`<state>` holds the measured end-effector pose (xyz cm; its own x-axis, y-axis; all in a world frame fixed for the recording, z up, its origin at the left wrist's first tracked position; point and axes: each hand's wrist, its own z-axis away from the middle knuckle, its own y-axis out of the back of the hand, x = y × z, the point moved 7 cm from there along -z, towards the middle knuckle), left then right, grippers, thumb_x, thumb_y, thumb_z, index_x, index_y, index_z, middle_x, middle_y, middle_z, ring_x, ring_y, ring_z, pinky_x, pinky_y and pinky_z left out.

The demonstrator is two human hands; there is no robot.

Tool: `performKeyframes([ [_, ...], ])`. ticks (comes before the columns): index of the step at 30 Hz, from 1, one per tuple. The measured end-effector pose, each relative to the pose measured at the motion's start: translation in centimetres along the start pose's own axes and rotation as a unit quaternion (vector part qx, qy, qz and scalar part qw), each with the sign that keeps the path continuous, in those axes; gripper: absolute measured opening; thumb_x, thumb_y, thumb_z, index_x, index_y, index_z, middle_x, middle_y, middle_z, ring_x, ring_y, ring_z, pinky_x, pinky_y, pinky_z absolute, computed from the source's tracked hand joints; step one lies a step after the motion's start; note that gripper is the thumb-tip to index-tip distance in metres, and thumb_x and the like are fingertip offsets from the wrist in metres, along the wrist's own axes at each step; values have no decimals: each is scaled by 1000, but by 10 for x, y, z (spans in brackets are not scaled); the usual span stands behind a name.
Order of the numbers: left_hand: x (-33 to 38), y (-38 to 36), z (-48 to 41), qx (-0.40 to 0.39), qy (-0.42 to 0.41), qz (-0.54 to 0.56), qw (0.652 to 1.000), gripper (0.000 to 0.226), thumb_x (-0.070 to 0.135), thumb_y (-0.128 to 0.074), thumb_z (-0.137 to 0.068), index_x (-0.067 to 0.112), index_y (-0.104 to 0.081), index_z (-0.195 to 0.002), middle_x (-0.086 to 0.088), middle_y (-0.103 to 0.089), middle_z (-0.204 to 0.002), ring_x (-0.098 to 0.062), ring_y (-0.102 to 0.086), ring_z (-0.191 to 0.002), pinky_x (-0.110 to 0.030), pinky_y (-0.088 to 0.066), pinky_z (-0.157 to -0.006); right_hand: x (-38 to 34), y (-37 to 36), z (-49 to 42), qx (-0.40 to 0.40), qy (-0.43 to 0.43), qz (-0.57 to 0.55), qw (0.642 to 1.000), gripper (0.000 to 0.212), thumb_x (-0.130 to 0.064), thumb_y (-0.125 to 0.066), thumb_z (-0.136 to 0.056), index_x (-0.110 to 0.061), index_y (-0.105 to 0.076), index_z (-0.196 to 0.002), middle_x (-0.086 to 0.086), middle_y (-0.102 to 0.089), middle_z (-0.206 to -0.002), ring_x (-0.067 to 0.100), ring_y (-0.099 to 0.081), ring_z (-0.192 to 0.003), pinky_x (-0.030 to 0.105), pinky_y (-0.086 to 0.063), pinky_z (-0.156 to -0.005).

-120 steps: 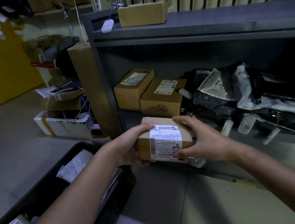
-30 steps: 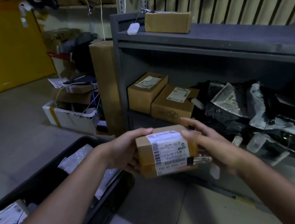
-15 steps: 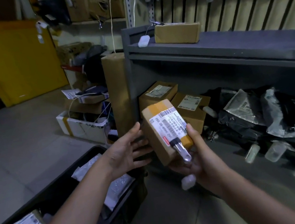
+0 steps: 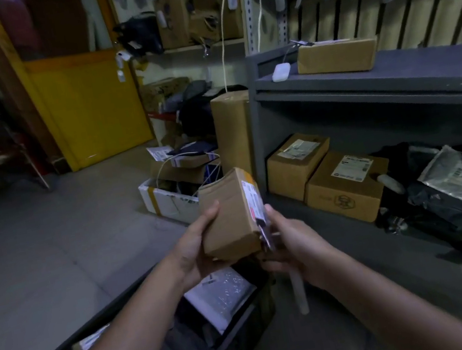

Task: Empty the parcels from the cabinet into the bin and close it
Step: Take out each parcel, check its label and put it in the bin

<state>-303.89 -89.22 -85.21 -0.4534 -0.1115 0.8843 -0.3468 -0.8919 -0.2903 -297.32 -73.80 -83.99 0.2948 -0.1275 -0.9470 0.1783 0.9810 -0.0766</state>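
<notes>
A small brown cardboard parcel stands on end between both hands, its label side turned to the right. My left hand grips its left face and bottom. My right hand holds its right lower edge, where a pale tag hangs down. Just below sits the black bin, open, with a bubble mailer inside. To the right, the grey cabinet has two cardboard boxes and black and grey poly bags on its lower shelf.
One more box and a white tag lie on the cabinet top. A tall carton stands at the cabinet's left side, beside a white box of clutter on the floor. A yellow door is at the back left.
The parcel has been turned from lying flat to standing on end, label now facing right, and has moved left over the bin. My left hand has taken hold of it again.
</notes>
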Motion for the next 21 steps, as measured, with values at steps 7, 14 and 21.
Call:
performKeyframes([
  [7, 7, 73, 3, 114, -23, -66, 991, 92, 63, -84, -56, 20, -51, -131, -14, -68, -110, -27, -68, -84, -36, -55, -59, -11, -55, -16, -65, 45, 84, 993, 46, -48, -67, -89, -24, -57, -126, 0, -69, -108, 15, -71, -88, 39, -58, -83],
  [14, 28, 106, 12, 123, -111, -86, 982, 48, 12, -53, -100, 37, -42, -140, -2, -69, -96, -16, -68, -72, -38, -58, -66, 2, -76, -38, -94, -46, -64, 993, 41, -40, -61, -94, -34, -50, -134, 10, -64, -116, 30, -64, -95, 46, -59, -83],
  [21, 56, 80, 12, 51, -317, -525, 788, 104, 21, -82, -81, 61, -12, -147, 12, -13, -164, -15, -24, -147, -35, -35, -113, 6, -67, -39, -117, -115, -36, 986, 37, -52, -57, -93, -21, -60, -112, 14, -55, -113, 22, -68, -70, 33, -60, -71],
])
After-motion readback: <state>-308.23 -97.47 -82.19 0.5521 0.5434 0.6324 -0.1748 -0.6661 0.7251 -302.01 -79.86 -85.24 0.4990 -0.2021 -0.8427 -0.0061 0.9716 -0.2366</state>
